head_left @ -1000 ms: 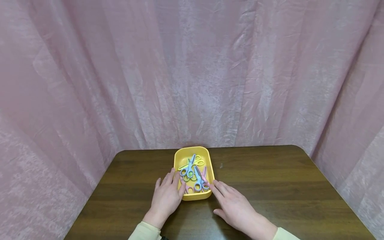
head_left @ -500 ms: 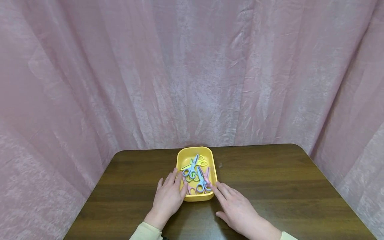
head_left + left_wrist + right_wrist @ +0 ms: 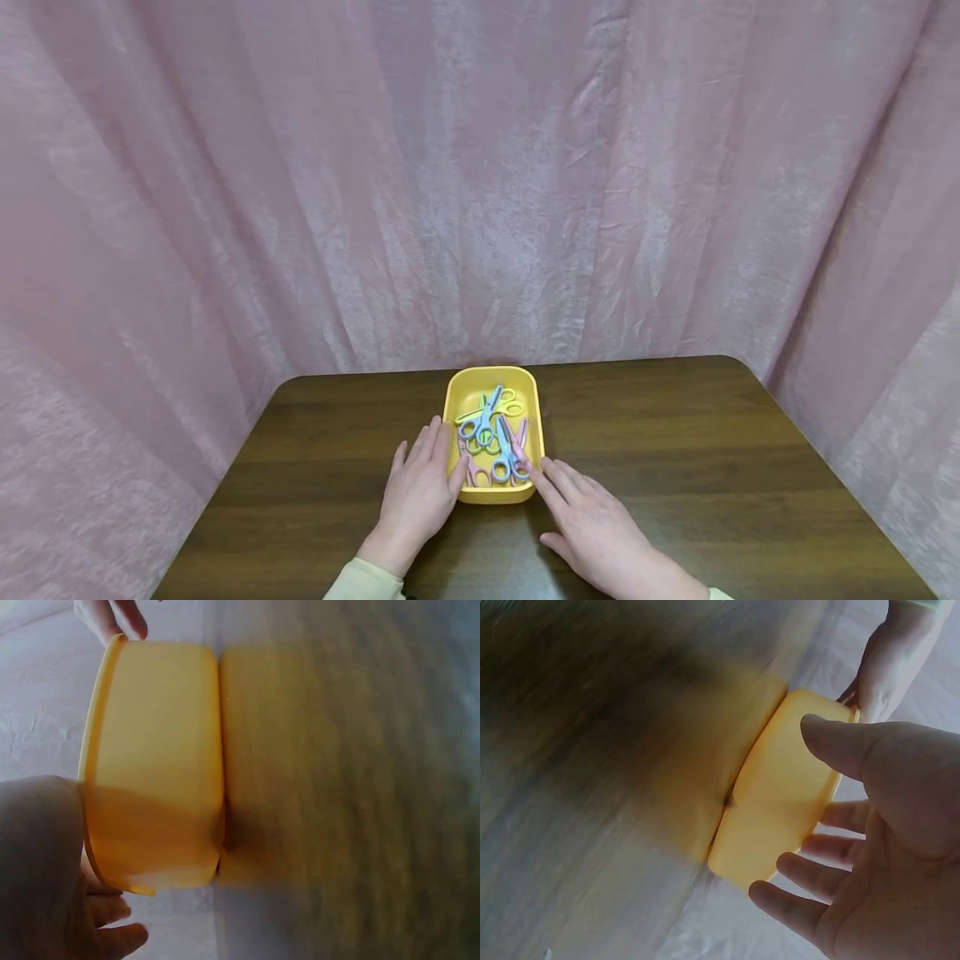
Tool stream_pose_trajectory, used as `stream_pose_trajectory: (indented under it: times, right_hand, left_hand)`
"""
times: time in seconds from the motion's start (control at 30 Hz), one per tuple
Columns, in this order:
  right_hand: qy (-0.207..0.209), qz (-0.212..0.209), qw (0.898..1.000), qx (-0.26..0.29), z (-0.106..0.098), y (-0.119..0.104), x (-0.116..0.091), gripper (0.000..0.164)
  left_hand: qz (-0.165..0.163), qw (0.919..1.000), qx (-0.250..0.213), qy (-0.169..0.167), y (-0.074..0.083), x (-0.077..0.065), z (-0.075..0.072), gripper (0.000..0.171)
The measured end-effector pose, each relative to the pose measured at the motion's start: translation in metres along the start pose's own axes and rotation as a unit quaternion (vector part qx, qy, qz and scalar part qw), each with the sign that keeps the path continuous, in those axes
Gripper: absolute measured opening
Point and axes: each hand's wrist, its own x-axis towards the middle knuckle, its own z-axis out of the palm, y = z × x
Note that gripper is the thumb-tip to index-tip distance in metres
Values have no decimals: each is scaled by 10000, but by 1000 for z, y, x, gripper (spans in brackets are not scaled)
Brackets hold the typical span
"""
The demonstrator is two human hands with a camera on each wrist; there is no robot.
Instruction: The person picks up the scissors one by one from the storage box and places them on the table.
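A yellow plastic bin (image 3: pixel 495 497) stands on the table with several children's scissors lying loose in it. Blue scissors (image 3: pixel 486 421) lie across yellow scissors (image 3: pixel 510 407) near the back, partly covering a green pair. Toward the front are another blue pair (image 3: pixel 501 469), pink scissors (image 3: pixel 517 450) and a second pink pair (image 3: pixel 478 475). My left hand (image 3: pixel 420 492) rests along the bin's left rim, fingers extended, thumb over the edge by the pink handles. My right hand (image 3: pixel 588 521) lies at the front right corner, its straight fingertips touching the bin's side and its thumb apart.
The bin sits near the back edge of a dark brown wooden table (image 3: pixel 675 433) with rounded far corners. Pink velvet curtains (image 3: pixel 465 183) hang behind the table and on both sides.
The bin has shifted slightly to the right on the table, with both hands moving along beside it. The camera view has turned a little. The scissors keep their arrangement.
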Motion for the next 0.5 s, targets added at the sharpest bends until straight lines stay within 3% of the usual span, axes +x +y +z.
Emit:
stream_pose_trajectory:
  times: [0.27,0.5]
  right_hand:
    - [14,68,10000,29,-5,5,-3,92]
    - [134,5,9997,194,-2,13,-6,97]
  left_hand:
    - [-102,9999,-44,81,3,2,2,69]
    - [245,9996,-82,87,8,4,-2,70]
